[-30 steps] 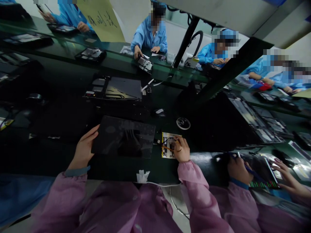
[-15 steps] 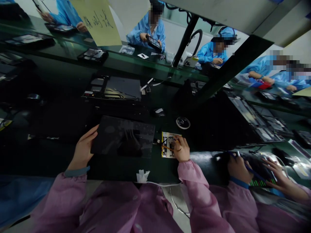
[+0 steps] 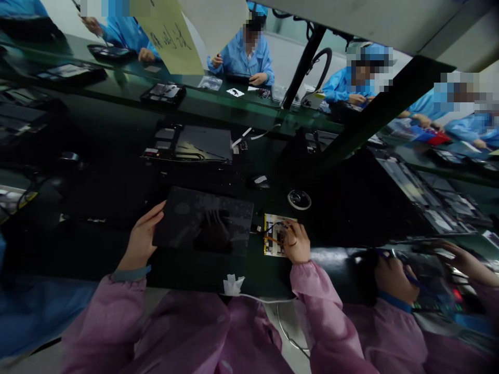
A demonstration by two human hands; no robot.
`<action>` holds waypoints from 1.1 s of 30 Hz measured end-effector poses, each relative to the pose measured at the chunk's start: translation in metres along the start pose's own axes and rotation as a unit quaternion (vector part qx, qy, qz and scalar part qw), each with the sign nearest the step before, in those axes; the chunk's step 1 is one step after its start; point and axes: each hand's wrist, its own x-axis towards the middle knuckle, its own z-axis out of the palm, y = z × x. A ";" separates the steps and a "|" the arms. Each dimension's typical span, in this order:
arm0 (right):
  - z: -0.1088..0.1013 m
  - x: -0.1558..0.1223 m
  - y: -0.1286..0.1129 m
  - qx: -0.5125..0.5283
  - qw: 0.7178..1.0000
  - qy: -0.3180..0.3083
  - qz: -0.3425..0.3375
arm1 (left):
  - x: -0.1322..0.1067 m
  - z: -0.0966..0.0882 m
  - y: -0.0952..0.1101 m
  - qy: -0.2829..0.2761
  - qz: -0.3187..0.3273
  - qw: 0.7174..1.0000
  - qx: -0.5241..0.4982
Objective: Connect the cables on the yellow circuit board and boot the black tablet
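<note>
Left grip [image 3: 141, 243] on dark panel [image 3: 205, 221]

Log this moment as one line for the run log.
left hand: holds dark panel by its left edge | right hand: fingers on wired board | board right of panel

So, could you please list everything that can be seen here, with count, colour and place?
dark panel: 1, black, glossy, front centre of bench
small circuit board: 1, yellow-white with wires, right of panel
tape roll: 1, clear, behind board
opened device: 1, black, behind panel
tissue scrap: 1, white, bench front edge
yellow sign: 1, hanging, top left
workers in blue coats: several, far side
neighbour's hand: 1, holding a blue pen, right
left hand: grips panel's left edge
right hand: fingers on circuit board
</note>
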 end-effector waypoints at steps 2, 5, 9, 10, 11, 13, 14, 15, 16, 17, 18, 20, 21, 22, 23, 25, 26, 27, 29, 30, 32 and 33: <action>-0.001 0.000 -0.001 0.001 1.000 0.000 -0.001 | 0.000 0.000 0.001 0.003 -0.004 1.000 0.007; -0.001 0.001 -0.001 -0.004 1.000 0.004 -0.004 | 0.001 0.001 0.004 0.019 -0.010 1.000 0.023; -0.003 0.002 -0.003 -0.008 1.000 0.006 -0.007 | 0.004 0.006 0.008 0.026 -0.073 0.997 -0.026; -0.003 0.002 -0.003 -0.008 1.000 0.008 -0.008 | 0.005 0.007 0.008 0.025 -0.093 0.994 -0.045; -0.003 0.002 -0.003 -0.007 1.000 0.010 -0.008 | 0.005 0.008 0.009 0.024 -0.108 0.992 -0.060; -0.003 0.003 -0.003 -0.005 1.000 0.010 -0.009 | 0.005 0.008 0.010 0.019 -0.116 0.991 -0.069; -0.003 0.003 -0.003 -0.005 1.000 0.009 -0.009 | 0.005 0.008 0.010 0.016 -0.113 0.991 -0.067; -0.003 0.003 -0.003 -0.006 1.000 0.008 -0.009 | 0.005 0.008 0.010 0.013 -0.108 0.992 -0.064; -0.003 0.003 -0.003 -0.006 1.000 0.006 -0.009 | 0.005 0.007 0.010 0.008 -0.105 0.993 -0.062; -0.003 0.003 -0.003 -0.007 1.000 0.003 -0.009 | 0.005 0.007 0.009 0.005 -0.101 0.993 -0.059; -0.003 0.003 -0.003 -0.009 1.000 0.001 -0.008 | 0.005 0.006 0.008 0.005 -0.098 0.994 -0.056; -0.003 0.003 -0.003 -0.011 1.000 0.000 -0.006 | 0.006 0.006 0.007 0.009 -0.101 0.993 -0.056; -0.003 0.003 -0.003 -0.011 1.000 0.000 -0.005 | 0.007 0.006 0.006 0.012 -0.106 0.993 -0.059; -0.003 0.003 -0.003 -0.011 1.000 0.000 -0.004 | 0.007 0.006 0.006 0.013 -0.110 0.992 -0.065; -0.003 0.003 -0.004 -0.011 1.000 0.000 -0.003 | 0.007 0.006 0.007 0.013 -0.114 0.991 -0.071; -0.003 0.003 -0.004 -0.011 1.000 0.000 -0.001 | 0.005 0.007 0.010 0.012 -0.111 0.991 -0.080; -0.003 0.004 -0.004 -0.012 1.000 0.001 -0.001 | 0.004 0.008 0.013 0.010 -0.100 0.992 -0.073; -0.003 0.004 -0.005 -0.014 1.000 0.001 -0.002 | 0.003 0.008 0.015 0.007 -0.089 0.994 -0.063; -0.003 0.004 -0.005 -0.017 1.000 0.003 -0.005 | 0.002 0.009 0.016 0.003 -0.080 0.996 -0.046; -0.003 0.005 -0.005 -0.019 1.000 0.005 -0.007 | 0.002 0.008 0.015 0.003 -0.088 0.995 -0.045; -0.003 0.005 -0.005 -0.023 1.000 0.013 -0.010 | 0.004 0.006 0.010 0.007 -0.121 0.990 -0.066; -0.003 0.005 -0.005 -0.024 1.000 0.017 -0.010 | 0.005 0.005 0.006 0.007 -0.131 0.989 -0.073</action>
